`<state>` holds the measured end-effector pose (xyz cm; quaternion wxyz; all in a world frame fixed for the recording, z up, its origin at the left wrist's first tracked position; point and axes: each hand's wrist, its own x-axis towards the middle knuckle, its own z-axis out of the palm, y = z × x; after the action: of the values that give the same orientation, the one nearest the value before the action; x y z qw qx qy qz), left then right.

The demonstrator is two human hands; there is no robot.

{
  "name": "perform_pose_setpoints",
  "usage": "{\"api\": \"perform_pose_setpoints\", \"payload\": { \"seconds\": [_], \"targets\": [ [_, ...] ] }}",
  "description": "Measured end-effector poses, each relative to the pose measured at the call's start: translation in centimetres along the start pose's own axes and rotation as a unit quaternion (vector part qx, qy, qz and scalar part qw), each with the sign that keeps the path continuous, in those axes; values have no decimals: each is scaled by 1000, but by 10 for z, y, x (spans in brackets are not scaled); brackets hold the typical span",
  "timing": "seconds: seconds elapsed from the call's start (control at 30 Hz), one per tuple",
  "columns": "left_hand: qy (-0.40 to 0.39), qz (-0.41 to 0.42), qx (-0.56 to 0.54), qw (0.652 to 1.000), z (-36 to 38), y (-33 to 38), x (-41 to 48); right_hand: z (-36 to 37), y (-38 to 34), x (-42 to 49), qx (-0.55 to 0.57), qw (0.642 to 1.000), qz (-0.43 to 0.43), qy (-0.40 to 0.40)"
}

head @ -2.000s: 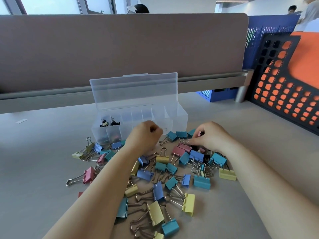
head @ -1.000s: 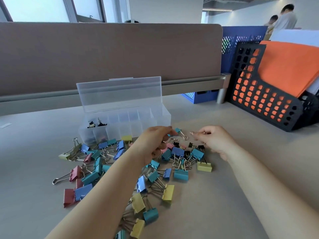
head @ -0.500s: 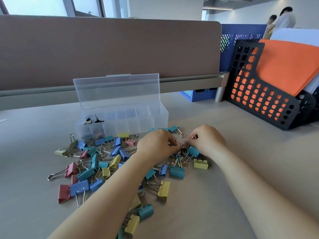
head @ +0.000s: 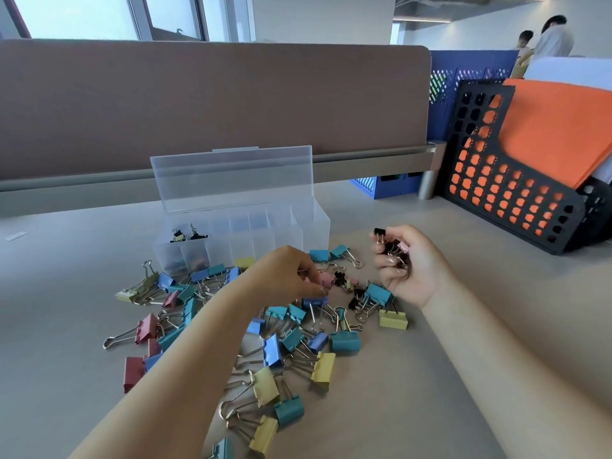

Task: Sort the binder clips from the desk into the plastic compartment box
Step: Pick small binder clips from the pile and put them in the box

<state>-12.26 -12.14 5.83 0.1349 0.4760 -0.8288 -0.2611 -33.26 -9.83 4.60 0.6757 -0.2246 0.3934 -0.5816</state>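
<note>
Head view. Barely started, by the look of it: only a few small dark clips in the two leftmost cells of the plastic compartment box, lid up, other cells apparently bare. Dozens of coloured binder clips strewn on the desk just before the box. Right hand, palm up, curled round a bunch of small black clips. Left hand bent over a pink clip; grip impossible to tell. No legible writing, label or brand.
</note>
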Motion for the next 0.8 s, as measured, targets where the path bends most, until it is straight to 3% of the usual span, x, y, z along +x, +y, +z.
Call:
{"api": "perform_pose_setpoints", "payload": {
  "seconds": [0.1,0.2,0.27,0.3,0.33,0.4,0.47,0.53,0.67,0.8],
  "targets": [
    [-9,0,19,1000,-7,-6,1,-1,-1,-2,54,998,11,-25],
    [24,-32,-8,999,-10,-7,3,1,-1,-2,30,999,3,-11],
    [40,-83,-120,988,-11,-5,3,5,-2,-2,10,1000,4,-5],
    [36,-112,-225,967,-12,-5,3,8,-3,-1,4,1000,10,-5],
    [23,-139,-348,927,-15,-5,3,11,-4,-1,-1,1000,17,-6],
    [-16,-180,-565,805,-21,-9,2,18,-5,-1,-8,999,39,-11],
    [-43,-193,-692,694,-28,-16,0,31,-3,2,-13,998,64,-19],
    [-43,-191,-757,623,-36,-24,-2,49,2,8,-14,996,83,-24],
    [41,-168,-834,525,-62,-46,-11,99,17,32,9,995,98,-34],
    [179,-160,-840,486,-99,-77,-19,158,34,59,45,991,107,-73]
  ]
}}
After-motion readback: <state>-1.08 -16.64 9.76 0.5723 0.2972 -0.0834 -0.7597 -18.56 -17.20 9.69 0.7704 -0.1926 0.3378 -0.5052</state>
